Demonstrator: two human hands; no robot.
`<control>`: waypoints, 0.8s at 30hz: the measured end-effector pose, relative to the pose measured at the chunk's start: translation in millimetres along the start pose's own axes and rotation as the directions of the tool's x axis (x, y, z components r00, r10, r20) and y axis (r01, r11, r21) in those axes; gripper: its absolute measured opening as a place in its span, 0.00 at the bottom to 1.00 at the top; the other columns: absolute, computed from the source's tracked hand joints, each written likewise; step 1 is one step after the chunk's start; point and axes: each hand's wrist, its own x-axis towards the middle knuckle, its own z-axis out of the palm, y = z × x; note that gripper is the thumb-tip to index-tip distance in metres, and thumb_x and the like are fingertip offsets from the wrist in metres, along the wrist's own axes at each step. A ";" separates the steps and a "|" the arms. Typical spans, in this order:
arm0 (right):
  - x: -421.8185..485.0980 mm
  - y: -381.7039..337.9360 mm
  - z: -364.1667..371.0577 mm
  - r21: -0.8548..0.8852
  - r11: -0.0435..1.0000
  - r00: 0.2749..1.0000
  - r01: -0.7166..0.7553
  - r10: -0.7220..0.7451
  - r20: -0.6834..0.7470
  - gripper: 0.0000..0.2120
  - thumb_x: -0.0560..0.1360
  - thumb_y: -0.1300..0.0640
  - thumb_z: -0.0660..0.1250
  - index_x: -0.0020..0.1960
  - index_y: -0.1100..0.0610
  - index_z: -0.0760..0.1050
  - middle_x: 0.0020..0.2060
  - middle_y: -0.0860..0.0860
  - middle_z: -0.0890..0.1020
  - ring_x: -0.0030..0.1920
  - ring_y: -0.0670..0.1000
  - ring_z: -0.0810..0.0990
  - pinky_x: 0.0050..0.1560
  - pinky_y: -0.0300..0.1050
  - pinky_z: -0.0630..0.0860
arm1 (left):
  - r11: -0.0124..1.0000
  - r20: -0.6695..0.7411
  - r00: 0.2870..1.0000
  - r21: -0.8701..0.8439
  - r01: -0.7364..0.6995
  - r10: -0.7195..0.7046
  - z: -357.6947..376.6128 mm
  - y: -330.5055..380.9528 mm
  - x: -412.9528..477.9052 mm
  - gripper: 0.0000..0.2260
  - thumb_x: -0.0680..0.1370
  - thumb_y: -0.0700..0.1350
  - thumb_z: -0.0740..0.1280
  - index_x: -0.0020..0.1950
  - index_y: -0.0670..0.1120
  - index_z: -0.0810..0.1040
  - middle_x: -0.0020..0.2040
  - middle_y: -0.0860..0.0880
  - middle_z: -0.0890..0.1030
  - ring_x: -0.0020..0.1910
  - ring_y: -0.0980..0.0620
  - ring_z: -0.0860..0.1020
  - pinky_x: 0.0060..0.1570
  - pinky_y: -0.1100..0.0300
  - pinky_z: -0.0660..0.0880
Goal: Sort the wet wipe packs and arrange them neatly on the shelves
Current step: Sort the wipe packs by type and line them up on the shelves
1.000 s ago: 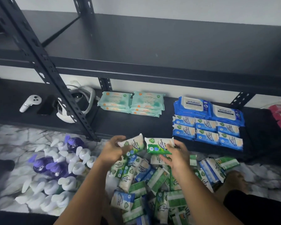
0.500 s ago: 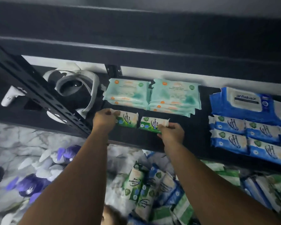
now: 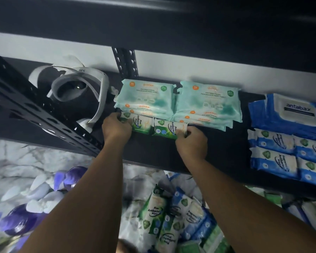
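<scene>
The left arm [image 3: 77, 194] and right arm [image 3: 244, 201] stretch forward side by side, knuckles up. The left hand [image 3: 116, 127] curls its fingers over the left pack [image 3: 142, 125]. The right hand [image 3: 192, 143] pinches the right pack [image 3: 167, 129] at its end.

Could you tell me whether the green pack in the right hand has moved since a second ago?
Yes. The green pack went from above the floor pile to the shelf, now just in front of the teal stacks.
</scene>
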 end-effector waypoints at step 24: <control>-95.2 102.2 -159.0 0.106 0.989 0.995 -0.102 0.100 0.018 0.04 0.77 0.56 0.69 0.44 0.55 0.79 0.37 0.50 0.81 0.43 0.55 0.80 0.47 0.48 0.76 | 0.945 0.177 0.941 0.103 -0.310 0.290 43.1 -23.2 -173.8 0.18 0.72 0.46 0.65 0.62 0.45 0.78 0.56 0.41 0.80 0.56 0.36 0.77 0.58 0.47 0.72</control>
